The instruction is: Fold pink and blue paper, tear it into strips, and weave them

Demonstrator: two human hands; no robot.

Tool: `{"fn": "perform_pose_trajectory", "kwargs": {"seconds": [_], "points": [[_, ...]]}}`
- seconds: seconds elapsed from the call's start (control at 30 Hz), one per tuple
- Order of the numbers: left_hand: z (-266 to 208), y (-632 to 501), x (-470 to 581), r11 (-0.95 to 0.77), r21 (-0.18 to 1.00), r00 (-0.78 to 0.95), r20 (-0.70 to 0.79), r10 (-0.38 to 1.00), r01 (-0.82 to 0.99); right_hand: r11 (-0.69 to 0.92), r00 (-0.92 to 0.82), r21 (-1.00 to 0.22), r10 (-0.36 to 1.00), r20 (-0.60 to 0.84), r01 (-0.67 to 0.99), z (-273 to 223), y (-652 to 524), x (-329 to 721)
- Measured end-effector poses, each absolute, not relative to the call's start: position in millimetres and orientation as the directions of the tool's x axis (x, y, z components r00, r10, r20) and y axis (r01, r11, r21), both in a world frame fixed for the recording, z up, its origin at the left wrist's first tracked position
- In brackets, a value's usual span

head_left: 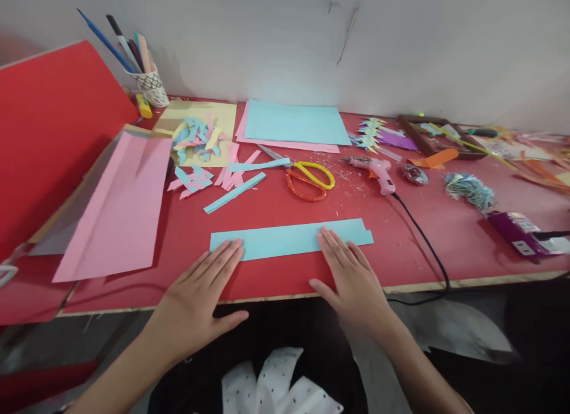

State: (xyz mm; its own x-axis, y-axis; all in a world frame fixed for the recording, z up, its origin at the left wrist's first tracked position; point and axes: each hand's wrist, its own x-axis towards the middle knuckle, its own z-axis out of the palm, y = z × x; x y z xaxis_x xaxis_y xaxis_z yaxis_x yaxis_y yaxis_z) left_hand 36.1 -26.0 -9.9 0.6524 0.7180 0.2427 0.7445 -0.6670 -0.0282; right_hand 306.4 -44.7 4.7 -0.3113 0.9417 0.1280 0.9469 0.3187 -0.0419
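White dotted cloth (276, 381), one piece, lower centre, against dark clothing. Two hands beyond it, at the front edge of one red table (187, 224). Left hand (198, 289): fingers extended, released, grasping nothing; fingertips flat on the left part of one blue strip (280, 240). Right hand (351, 277): likewise released, thumb spread, fingertips flat on the strip right of its middle. Strip lies flat near the table's front edge, long side roughly parallel to it; one step at its right end. Behind it, two narrow strips (236, 192): one on the table, one reaching across one pair of scissors (299, 164), which has two handle loops, one yellow, one orange. Scraps: two heaps, one on a yellow sheet (222, 114), one just in front of it; pieces overlap, not countable. Left side: one large pink sheet (120, 212), creased. Back centre: one blue sheet (294, 122) on top of pink paper, number of layers unclear. Back left: one cup (151, 87) holding at least five pens. Right of the scissors: one glue gun (376, 169), one cord; then one tinsel bundle (469, 191) and one purple box (516, 233). Back right: one tray (410, 133).
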Motion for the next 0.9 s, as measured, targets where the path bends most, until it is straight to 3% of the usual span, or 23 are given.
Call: {"fn": "perform_pose_trajectory", "kwargs": {"seconds": [0.33, 0.53, 0.63, 0.73, 0.9], "points": [[-7, -43, 9, -0.594, -0.076, 0.591, 0.26, 0.763, 0.801, 0.204, -0.199, 0.005, 0.952, 0.233, 0.979, -1, -51, 332], [4, -30, 8, -0.6, 0.024, 0.554, 0.353, 0.753, 0.8, 0.156, -0.145, -0.024, 0.96, 0.238, 0.988, 3, -46, 322], [11, -15, 23, -0.573, 0.042, 0.508, 0.414, 0.755, 0.818, 0.257, -0.234, -0.084, 0.946, 0.224, 0.963, 12, -35, 301], [16, -2, 37, -0.629, 0.08, 0.574, 0.332, 0.748, 0.773, 0.435, -0.398, -0.138, 0.888, 0.229, 0.89, 19, -21, 277], [13, 3, 33, -0.761, 0.046, 0.725, 0.273, 0.633, 0.647, 0.598, -0.574, 0.053, 0.736, 0.36, 0.8, 15, -9, 261]]}}
